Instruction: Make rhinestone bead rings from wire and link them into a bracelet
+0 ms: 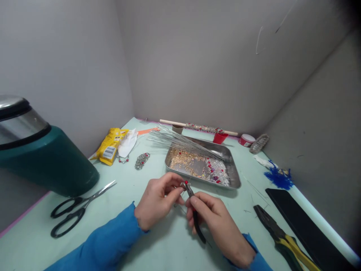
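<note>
Right hand (217, 222) closed around black pliers (195, 212), tips up at a small red-beaded wire piece (184, 184). Left hand (158, 199) pinches that piece, thumb and forefinger shut on it, right at the plier tips, above the table (135, 180). Behind: metal tray (234, 177) of beads, wire bundle (180, 141) across it; scissors (76, 209) far left.

Plain grey walls (197, 56) meet in corner; pale green table (135, 180) with pink edge; soft even light.
</note>
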### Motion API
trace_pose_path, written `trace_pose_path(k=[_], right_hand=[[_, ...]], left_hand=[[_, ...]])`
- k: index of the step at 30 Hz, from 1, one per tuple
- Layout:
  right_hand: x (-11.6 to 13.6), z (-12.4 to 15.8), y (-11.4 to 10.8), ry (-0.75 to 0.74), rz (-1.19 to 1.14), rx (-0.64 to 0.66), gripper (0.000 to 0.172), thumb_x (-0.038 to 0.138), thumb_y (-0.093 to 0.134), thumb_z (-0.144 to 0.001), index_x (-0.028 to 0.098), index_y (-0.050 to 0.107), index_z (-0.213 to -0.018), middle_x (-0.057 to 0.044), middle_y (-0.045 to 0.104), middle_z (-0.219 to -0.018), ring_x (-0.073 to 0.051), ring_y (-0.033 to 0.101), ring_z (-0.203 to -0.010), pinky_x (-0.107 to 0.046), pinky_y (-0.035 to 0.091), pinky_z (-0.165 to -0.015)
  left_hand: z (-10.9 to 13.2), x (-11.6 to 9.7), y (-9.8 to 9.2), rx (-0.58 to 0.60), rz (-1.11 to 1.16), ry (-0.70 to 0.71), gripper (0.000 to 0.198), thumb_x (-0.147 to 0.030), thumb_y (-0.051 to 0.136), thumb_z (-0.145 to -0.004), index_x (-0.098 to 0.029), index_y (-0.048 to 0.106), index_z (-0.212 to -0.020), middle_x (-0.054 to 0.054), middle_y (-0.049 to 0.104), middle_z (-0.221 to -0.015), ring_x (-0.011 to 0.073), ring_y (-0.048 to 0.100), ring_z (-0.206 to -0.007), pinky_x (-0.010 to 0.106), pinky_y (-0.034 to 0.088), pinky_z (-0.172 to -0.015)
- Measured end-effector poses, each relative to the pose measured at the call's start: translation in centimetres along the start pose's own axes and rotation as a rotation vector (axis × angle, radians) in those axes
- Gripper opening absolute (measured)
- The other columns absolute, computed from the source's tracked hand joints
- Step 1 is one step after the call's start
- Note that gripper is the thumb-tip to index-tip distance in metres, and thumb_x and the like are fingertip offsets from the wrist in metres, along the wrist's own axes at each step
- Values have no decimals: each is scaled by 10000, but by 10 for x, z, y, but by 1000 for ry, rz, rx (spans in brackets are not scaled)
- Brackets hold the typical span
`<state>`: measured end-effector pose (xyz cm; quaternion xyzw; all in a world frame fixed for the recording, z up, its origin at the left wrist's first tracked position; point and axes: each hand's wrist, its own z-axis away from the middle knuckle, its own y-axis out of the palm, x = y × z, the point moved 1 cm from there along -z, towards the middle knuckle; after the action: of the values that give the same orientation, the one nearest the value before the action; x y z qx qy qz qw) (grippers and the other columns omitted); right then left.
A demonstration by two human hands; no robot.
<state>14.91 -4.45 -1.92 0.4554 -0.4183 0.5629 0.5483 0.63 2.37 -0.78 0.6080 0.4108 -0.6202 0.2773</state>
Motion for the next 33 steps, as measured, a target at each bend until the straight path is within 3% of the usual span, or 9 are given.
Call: trace_pose_path(k=[10,14,18,23,29,33], right_hand=[[1,-1,0,19,-181,126,158,276,532,-835,136,605,-849,-41,571,-821,-152,579,-713,-303,475,-672],[1,-2,0,45,-145,120,215,318,495,-861,145,614,-911,-4,524,-727,-91,510,-552,-222,439,-505],[3,1,0,128,-138,115,234,358,479,-870,153,586,-902,33,467,-638,-39,366,-433,-150,220,-345],[5,1,-1,136,-116,111,286,372,471,-877,146,520,-708,49,444,-543,-28,318,-409,-160,161,-356],[0,-1,-5,118,-115,112,285,380,453,-884,159,505,-712,69,409,-478,-37,272,-383,-177,142,-350],[-2,0,-6,127,-94,110,307,383,437,-892,157,515,-699,81,377,-422,-37,227,-354,-186,141,-345]], left_hand=[[3,-2,1,-16,-136,65,99,-198,514,-814,-158,508,-904,26,663,-735,135,622,-653,257,487,-623],[2,0,1,-27,-134,57,123,-218,526,-812,-159,516,-919,34,673,-775,137,612,-687,256,477,-635],[1,4,2,4,-48,1,145,-261,520,-823,-152,506,-918,23,642,-713,125,579,-637,255,463,-610],[-1,6,1,159,126,-151,213,-346,511,-831,-143,488,-891,-1,579,-660,107,553,-579,244,449,-567],[3,9,2,457,158,-320,302,-347,616,-753,-151,443,-903,-22,573,-632,81,515,-502,216,424,-500],[5,8,4,503,151,-369,331,-307,663,-707,-158,413,-866,-23,590,-587,83,524,-483,207,422,-485]])
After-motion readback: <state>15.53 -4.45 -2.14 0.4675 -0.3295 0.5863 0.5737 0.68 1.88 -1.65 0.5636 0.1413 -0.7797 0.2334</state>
